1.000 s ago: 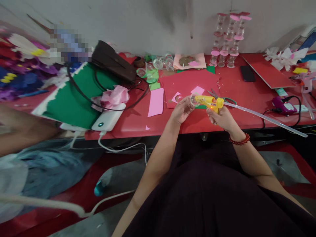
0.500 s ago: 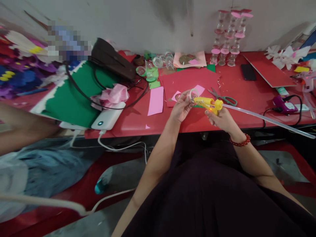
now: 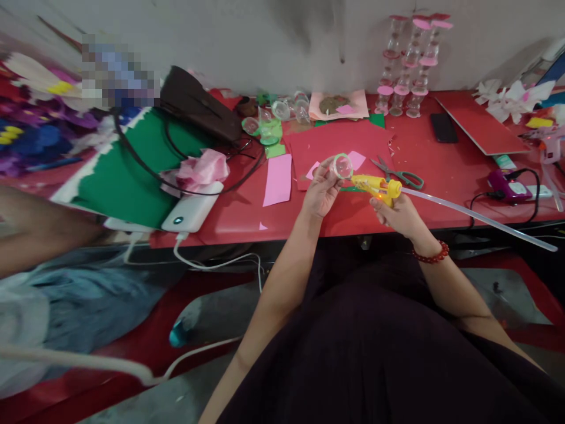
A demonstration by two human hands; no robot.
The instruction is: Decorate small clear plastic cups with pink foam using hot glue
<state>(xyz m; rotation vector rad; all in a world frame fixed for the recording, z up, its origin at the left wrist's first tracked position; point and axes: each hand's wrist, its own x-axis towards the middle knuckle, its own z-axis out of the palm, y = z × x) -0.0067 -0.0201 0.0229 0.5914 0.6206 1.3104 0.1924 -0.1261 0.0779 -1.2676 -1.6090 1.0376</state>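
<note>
Between the fingers of my left hand (image 3: 321, 189) is a small clear plastic cup (image 3: 342, 167), its round rim tilted toward me. My right hand (image 3: 396, 213) is wrapped round the handle of a yellow hot glue gun (image 3: 376, 186), whose small light glows orange. A long translucent glue stick (image 3: 479, 216) sticks out of the gun's back and slants down to the right. The gun's nozzle is close to the cup's lower right edge; whether they touch I cannot tell. Pink paper pieces (image 3: 356, 159) lie just behind the cup.
Scissors (image 3: 408, 178) lie behind the glue gun on the red table (image 3: 424, 147). Stacked clear cups (image 3: 415, 70) stand at the back right, near a phone (image 3: 444, 128). To the left are a pink paper strip (image 3: 278, 181), a white power bank (image 3: 194, 209) and another person's arm (image 3: 44, 229).
My left hand has turned the cup so its rim faces me more. The glue gun has shifted slightly right, and its nozzle is lower against the cup's edge.
</note>
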